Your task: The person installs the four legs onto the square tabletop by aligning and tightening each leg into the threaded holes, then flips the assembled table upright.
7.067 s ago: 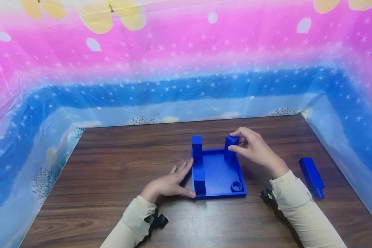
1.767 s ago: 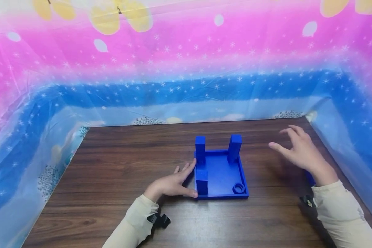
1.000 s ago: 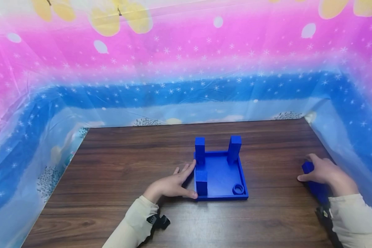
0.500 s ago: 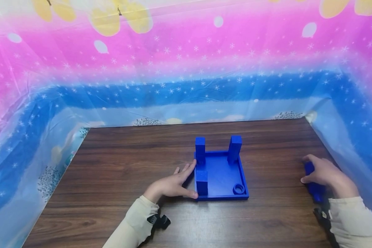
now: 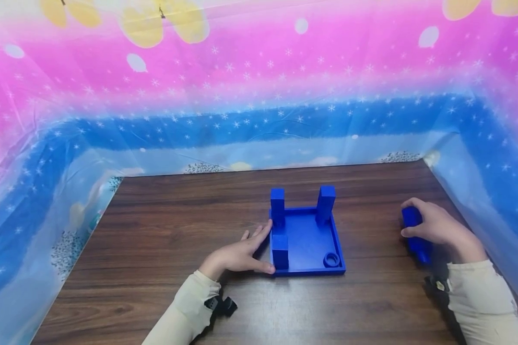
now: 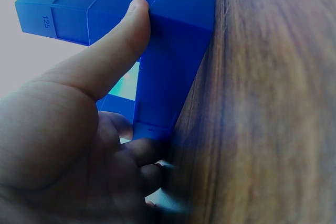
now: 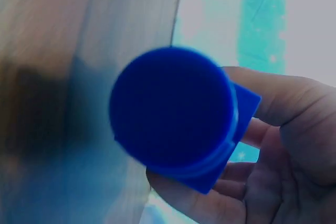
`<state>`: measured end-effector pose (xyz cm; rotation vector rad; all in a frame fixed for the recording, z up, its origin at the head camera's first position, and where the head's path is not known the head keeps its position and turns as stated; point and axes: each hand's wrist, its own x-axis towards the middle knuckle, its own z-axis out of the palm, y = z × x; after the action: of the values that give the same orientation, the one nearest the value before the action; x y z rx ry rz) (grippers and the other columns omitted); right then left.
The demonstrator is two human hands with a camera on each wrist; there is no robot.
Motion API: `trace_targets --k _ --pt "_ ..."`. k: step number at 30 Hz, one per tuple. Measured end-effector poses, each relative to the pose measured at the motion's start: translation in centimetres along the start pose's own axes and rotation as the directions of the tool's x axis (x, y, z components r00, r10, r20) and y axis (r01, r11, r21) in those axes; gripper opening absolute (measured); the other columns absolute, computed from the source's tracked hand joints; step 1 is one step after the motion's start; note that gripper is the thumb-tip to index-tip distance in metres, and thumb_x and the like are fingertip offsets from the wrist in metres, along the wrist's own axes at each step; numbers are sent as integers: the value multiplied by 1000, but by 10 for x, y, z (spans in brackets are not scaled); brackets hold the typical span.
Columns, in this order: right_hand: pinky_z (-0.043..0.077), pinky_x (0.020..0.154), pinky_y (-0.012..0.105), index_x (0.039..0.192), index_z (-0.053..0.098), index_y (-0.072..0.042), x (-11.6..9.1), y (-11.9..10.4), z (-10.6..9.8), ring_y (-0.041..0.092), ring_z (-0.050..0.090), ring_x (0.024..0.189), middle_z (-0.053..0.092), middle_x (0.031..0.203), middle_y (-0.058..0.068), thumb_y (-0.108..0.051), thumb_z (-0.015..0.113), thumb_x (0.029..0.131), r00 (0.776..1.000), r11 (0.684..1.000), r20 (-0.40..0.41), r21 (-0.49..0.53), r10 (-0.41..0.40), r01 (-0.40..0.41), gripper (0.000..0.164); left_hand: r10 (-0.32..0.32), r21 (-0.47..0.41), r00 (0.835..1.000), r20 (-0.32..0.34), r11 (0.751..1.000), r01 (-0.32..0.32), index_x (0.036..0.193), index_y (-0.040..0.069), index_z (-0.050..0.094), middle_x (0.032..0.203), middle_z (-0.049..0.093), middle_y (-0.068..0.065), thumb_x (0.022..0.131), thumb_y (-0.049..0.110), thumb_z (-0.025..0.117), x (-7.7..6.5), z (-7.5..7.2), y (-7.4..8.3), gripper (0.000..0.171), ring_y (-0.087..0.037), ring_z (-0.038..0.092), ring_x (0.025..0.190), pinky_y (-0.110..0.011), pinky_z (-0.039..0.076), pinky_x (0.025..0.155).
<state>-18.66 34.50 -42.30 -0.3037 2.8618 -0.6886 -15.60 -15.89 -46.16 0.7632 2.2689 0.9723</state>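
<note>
A square blue tray-like base [image 5: 306,239] with a low rim lies on the table. Blue square posts stand at three corners: back left [image 5: 277,201], back right [image 5: 326,201] and front left [image 5: 280,254]. A round ring socket [image 5: 331,259] shows in its front right corner. My left hand [image 5: 235,254] is spread along the base's left side, thumb at the near corner and forefinger farther back. Off to the right, my right hand [image 5: 440,223] grips another blue post [image 5: 412,218] between thumb and fingers. The right wrist view shows this post's round end [image 7: 170,108] facing the camera.
The brown wood-grain table [image 5: 177,215] spreads around the base. A printed cloth [image 5: 259,115] in pink and blue hangs behind it and at both sides. Black wrist devices sit at each sleeve, such as the left one [image 5: 222,306].
My right hand let go of the back right post, reached right and took hold of the lying post. It has now moved that post up and left. The left hand stays at the base.
</note>
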Motion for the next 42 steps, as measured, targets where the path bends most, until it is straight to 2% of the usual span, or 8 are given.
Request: trace_targets --k 5,13,19,29,32,36,39,42 --pt "59 74 57 138 51 3 8 -17 -3 48 65 98 60 120 39 -20 89 84 998 998 -32 46 -47 49 70 -4 14 1000 -1 1000 4 169 16 -9 176 -5 -11 92 55 78 1 -1 2 123 -30 -10 161 -51 -15 127" --pt "60 80 65 141 50 0 14 -56 -2 55 61 109 55 126 37 -18 86 88 990 990 -104 96 -92 103 66 -16 21 1000 2 1000 16 169 14 -9 176 -6 -9 92 49 79 2 0 2 122 -28 -10 161 -50 -14 127" --pt "57 81 70 138 53 -4 15 -85 3 53 58 112 51 128 32 -8 83 87 963 971 -223 150 -153 189 59 9 8 1000 0 1000 -9 169 13 -9 176 -6 -11 92 54 78 2 1 3 123 -31 -10 161 -50 -15 127" --pt "62 70 57 141 50 -14 7 -121 20 46 69 96 65 121 29 -1 77 89 937 915 -292 289 -194 280 60 -11 26 1000 0 1000 11 169 14 -9 176 -5 -12 92 53 79 4 1 0 123 -30 -10 161 -51 -14 127" --pt "62 72 53 141 53 -15 7 -131 27 41 69 95 65 122 24 -5 82 89 921 897 -317 300 -227 325 61 -22 23 1000 -2 999 22 170 14 -8 176 -5 -12 91 54 79 4 1 0 124 -30 -10 161 -51 -14 127" --pt "58 67 39 138 57 -14 6 -141 38 29 67 86 67 120 17 -16 86 90 901 882 -331 283 -279 377 57 -39 24 999 -6 999 39 170 17 -8 176 -5 -8 91 52 80 3 1 -1 123 -26 -10 161 -50 -13 128" --pt "54 65 33 136 59 -11 7 -146 46 22 63 89 67 128 13 -18 84 93 883 875 -338 245 -326 417 50 -40 30 999 -8 999 40 170 17 -8 176 -5 -8 92 49 80 3 1 1 121 -26 -10 161 -50 -13 128" --pt "52 71 36 136 60 -10 8 -148 53 23 60 103 64 138 10 -18 80 96 866 862 -326 218 -378 458 46 -41 32 999 -4 999 41 170 17 -8 176 -5 -9 93 47 80 2 0 2 121 -27 -10 161 -51 -13 128"
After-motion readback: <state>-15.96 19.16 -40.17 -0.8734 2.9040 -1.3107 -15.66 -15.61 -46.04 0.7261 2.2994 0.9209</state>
